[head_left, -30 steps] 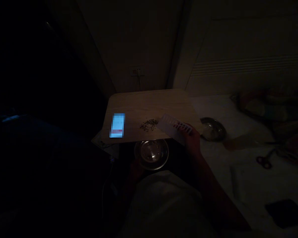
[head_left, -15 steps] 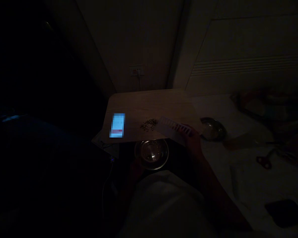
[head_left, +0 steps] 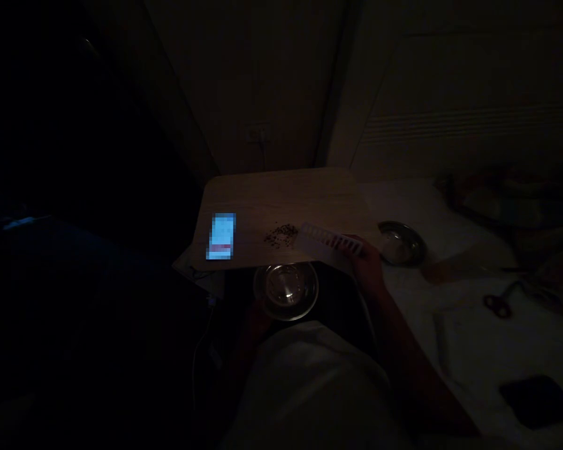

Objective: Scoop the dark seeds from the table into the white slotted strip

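White and thin, the slotted piece (head_left: 316,242) looks like plastic. I think it is light, smooth and a bit stiff, and the skinny bars between its slots might snap if squeezed hard. Its right end seems a good place to hold, and the right hand (head_left: 370,270) has its fingers closed there. The piece is at the near side of the wooden table (head_left: 281,195), with its left end just beside the dark bits (head_left: 285,235). Those look tiny and dry, so they should scatter easily.

Just below the table's near edge is a shiny bowl (head_left: 306,302). It looks like metal, so it should be hard and slippery, best held by the rim. The left hand (head_left: 261,315) is at its left side, but it is too dark to tell if the fingers grip.

I count 1 slotted piece, 2 bowls with the other bowl (head_left: 416,249) off to the right, 1 table, 1 glowing phone (head_left: 222,236) and 1 pair of scissors (head_left: 497,306). The bits are too many to count.
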{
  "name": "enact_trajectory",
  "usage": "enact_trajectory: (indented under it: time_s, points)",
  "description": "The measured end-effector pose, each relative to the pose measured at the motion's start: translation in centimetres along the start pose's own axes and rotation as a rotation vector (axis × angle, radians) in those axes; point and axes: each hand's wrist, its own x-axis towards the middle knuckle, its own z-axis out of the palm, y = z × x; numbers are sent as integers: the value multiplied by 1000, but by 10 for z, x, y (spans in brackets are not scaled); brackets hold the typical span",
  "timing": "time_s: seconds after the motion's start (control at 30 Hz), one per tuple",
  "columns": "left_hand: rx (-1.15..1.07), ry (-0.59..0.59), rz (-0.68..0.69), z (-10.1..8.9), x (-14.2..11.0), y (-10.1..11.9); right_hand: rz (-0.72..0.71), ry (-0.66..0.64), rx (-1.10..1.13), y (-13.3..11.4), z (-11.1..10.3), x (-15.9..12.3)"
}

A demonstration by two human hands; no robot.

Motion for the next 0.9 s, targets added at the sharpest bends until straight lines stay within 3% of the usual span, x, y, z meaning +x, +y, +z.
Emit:
enact_trajectory:
  time_s: [0.27,0.47,0.6,0.9]
  points:
    - [-1,-52,18,9,-2,0,12,-32,-16,-5,-2,-4]
    - [110,151,114,2,-6,-1,19,-18,2,-3,0,-4]
    - [101,197,49,-4,-1,-3,5,-14,-7,-5,1,-4]
    - [-20,113,-76,-1,10,-5,2,-8,-20,-9,9,-4]
